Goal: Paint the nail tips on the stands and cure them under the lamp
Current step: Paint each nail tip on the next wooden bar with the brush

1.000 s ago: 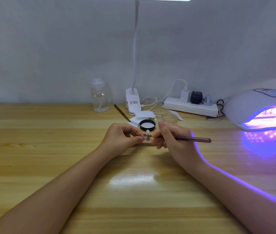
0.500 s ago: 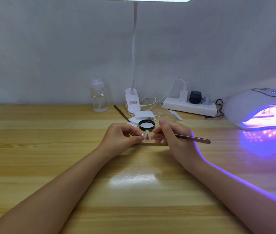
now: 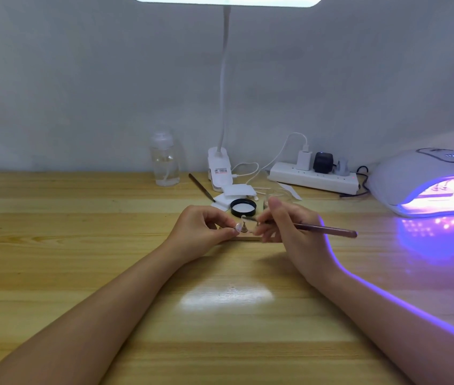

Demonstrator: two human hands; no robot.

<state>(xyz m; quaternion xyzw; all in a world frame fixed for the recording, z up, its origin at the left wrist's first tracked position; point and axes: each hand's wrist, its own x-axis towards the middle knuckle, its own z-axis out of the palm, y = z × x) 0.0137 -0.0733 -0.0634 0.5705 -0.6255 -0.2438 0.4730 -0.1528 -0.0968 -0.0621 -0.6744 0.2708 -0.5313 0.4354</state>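
While left hand (image 3: 202,227) steadies stand (image 3: 243,227), brush (image 3: 323,229) poised

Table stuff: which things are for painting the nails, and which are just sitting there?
For the job:
- brush in the right hand
- nail tip stand, held by the left hand
- curing lamp, glowing purple
- black jar lid

Just lying about:
- clear bottle
- power strip
- spare brush

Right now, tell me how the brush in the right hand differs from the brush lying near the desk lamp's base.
The held brush is pinched in the right hand and raised off the table; the spare brush lies flat, untouched. The held brush looks reddish-brown, the spare brush darker. Both are slim, straight sticks.
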